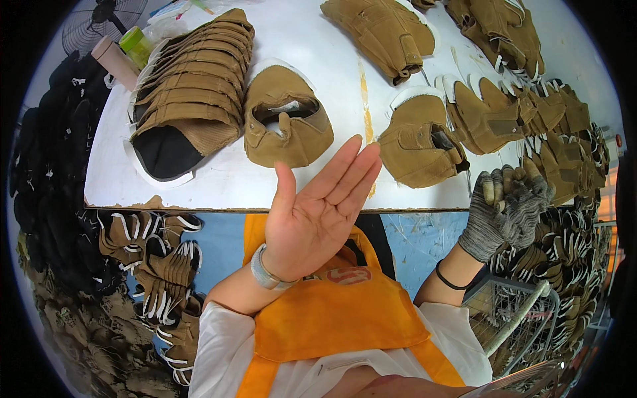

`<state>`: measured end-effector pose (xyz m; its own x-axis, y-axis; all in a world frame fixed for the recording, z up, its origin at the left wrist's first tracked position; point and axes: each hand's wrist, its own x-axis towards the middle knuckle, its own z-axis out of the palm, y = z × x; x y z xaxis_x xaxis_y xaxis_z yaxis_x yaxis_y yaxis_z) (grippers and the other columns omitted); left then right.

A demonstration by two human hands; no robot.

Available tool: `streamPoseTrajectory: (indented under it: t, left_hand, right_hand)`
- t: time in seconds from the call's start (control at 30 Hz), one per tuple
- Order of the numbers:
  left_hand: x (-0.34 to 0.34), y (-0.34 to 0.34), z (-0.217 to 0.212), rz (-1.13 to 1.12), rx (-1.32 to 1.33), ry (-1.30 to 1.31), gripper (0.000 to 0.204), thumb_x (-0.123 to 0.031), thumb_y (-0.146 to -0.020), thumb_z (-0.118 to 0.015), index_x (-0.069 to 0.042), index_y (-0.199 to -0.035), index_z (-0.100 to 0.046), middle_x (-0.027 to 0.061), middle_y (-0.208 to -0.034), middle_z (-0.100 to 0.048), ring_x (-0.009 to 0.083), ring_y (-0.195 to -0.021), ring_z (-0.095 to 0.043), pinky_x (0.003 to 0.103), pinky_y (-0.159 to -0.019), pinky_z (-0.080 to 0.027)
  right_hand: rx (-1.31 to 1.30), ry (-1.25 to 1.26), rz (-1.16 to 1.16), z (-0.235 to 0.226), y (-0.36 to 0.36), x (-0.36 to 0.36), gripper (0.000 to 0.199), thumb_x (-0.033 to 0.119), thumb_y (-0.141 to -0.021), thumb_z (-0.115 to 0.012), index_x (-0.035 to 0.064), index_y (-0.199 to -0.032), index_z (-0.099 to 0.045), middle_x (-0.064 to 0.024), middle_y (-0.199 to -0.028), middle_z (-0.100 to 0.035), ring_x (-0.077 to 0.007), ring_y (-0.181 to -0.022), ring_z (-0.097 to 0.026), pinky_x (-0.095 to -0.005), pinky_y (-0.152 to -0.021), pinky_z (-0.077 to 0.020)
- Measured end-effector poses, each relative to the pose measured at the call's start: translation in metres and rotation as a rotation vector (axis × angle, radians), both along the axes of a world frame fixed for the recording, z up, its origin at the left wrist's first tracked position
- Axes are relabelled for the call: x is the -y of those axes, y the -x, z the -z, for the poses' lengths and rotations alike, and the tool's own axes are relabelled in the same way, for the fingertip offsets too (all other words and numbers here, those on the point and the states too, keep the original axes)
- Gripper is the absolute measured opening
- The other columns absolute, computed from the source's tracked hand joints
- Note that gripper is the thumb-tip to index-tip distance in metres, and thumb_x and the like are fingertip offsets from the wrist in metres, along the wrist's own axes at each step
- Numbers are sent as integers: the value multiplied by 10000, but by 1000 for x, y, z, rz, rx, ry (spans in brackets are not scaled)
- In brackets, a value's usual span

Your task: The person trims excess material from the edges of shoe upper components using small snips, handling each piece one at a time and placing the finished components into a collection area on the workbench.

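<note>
My left hand (pixel 317 211) is bare, palm up with its fingers stretched out, over the table's front edge. It holds nothing. A brown fabric shoe upper (pixel 285 147) with a white edge lies just beyond its thumb, and another upper (pixel 419 149) lies to the right of its fingertips. My right hand (pixel 499 215), in a grey knitted glove with pale fingertips, is raised at the table's right front corner. Its fingers are curled in; whatever they hold blends with the grey knit. A row of nested shoe uppers (pixel 196 79) stands at the table's left.
More uppers lie on the white table (pixel 219 192) at the back and right. Bundled uppers (pixel 166 272) hang or lie below on the left. A wire basket (pixel 511 312) is beside my right arm. A pink bottle (pixel 114 63), a green-lidded one (pixel 136 45) and a fan (pixel 99 23) are far left.
</note>
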<state>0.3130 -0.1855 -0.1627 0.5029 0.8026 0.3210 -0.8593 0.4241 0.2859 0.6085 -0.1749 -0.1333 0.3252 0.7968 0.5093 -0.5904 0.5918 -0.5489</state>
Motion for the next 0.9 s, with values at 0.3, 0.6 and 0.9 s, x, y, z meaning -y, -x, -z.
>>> streamPoseTrajectory:
  t: [0.3,0.6,0.9]
  left_hand:
    - [-1,12,16,178,271,-342,369,-340,-957,-494,-48,-1182,-510,68,-1181,-533,194,-949,-522,375,-753,-389]
    - [67,27,-52,-118,133,-230,298,-193,-764,-766,62,-859,-646,136,-687,-634,265,-449,-535,346,-389,-332]
    - [46,42,-79,30,45,-221,199,-121,-749,-738,42,-826,-653,116,-667,-618,254,-472,-543,342,-425,-359]
  right_hand:
    - [-8,51,-66,-4,10,3,551,485,-992,-319,22,-1084,-602,-91,-749,-555,-124,-428,-415,-263,-443,-347]
    - [-92,47,-66,5,21,-2,663,534,-988,-300,-39,-1164,-584,-64,-700,-537,-103,-384,-417,-246,-406,-325]
    - [-139,195,63,-6,31,9,729,584,-976,-259,-37,-1186,-578,-89,-692,-540,-119,-399,-427,-261,-436,-339]
